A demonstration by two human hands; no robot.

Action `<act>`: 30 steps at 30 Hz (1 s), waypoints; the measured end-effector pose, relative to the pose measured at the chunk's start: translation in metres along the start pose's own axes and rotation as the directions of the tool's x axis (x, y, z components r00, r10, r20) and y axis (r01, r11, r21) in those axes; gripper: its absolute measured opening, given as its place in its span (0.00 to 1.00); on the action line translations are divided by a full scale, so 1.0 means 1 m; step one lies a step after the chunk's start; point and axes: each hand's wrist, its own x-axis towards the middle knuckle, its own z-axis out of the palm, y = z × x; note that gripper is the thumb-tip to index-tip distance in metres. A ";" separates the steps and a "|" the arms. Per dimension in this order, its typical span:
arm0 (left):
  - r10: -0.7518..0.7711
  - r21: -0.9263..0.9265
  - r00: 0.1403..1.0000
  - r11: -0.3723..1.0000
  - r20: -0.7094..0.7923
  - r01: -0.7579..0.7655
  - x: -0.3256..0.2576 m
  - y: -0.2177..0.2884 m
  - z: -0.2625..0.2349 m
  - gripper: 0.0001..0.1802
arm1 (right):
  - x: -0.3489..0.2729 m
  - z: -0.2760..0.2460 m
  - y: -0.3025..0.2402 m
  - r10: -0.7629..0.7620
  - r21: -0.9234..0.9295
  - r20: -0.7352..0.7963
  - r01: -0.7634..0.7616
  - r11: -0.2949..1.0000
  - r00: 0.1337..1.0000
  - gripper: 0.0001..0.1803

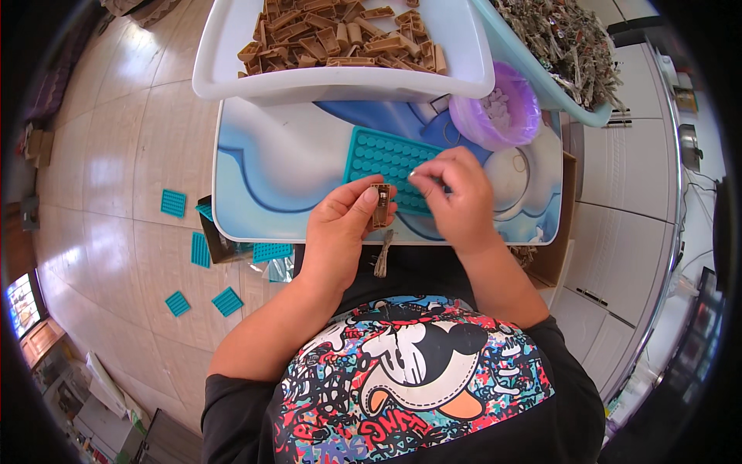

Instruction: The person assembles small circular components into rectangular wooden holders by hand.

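Note:
My left hand (340, 220) grips a small brown plastic casing (379, 218) between thumb and fingers, its open side facing up. Something shiny sits inside it, near its far end. Below the casing hangs a bundled length of thin greyish wire (382, 259); whether it is joined to the casing I cannot tell. To the right, my right hand (461, 197) is raised over a teal tray (367, 155) with rows of round shapes. Its thumb and forefinger are pinched together, and anything between them is too small to make out. The hand covers the tray's right part.
Beyond the tray, a white bin (340, 85) holds many brown casings (340, 35). A purple-lined tub (464, 116) contains small whitish pieces. At far right stands a light-blue basin (533, 69) of wire bundles (564, 46). Several teal trays (173, 203) lie on the floor left of the table (263, 193).

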 end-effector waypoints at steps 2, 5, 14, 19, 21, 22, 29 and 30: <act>0.001 -0.004 1.000 1.000 0.006 -0.001 0.000 -0.001 -0.001 0.17 | -0.002 0.006 -0.009 -0.044 0.113 0.005 0.043 0.993 0.999 0.07; 0.004 0.043 1.000 0.999 0.016 -0.005 0.001 -0.003 -0.004 0.17 | -0.002 0.011 -0.015 -0.208 0.113 -0.001 0.207 0.972 0.978 0.08; 0.018 0.031 1.000 0.999 0.008 -0.018 0.000 -0.004 -0.004 0.16 | -0.007 0.008 -0.007 -0.287 0.112 -0.010 0.287 0.951 0.958 0.08; 0.010 0.016 1.000 1.000 -0.007 -0.010 -0.001 -0.001 0.001 0.16 | -0.007 -0.004 0.026 0.007 -0.111 -0.085 -0.017 0.994 0.996 0.09; 0.015 0.024 1.000 1.000 -0.006 -0.015 -0.001 0.000 0.001 0.16 | -0.006 -0.004 0.030 0.059 -0.155 -0.085 -0.072 0.985 0.995 0.09; 0.021 0.032 1.000 0.999 -0.006 -0.020 -0.001 0.000 0.002 0.16 | -0.006 -0.004 0.030 0.046 -0.185 -0.076 -0.059 0.981 0.996 0.08; 0.017 0.016 1.000 1.000 0.005 -0.017 0.000 -0.002 0.000 0.16 | -0.006 0.001 0.004 0.003 0.077 -0.062 0.002 0.997 0.998 0.08; 0.020 0.010 1.000 1.000 0.016 -0.021 0.000 -0.003 0.000 0.16 | -0.007 0.005 -0.001 0.003 0.077 -0.062 0.002 0.997 0.998 0.08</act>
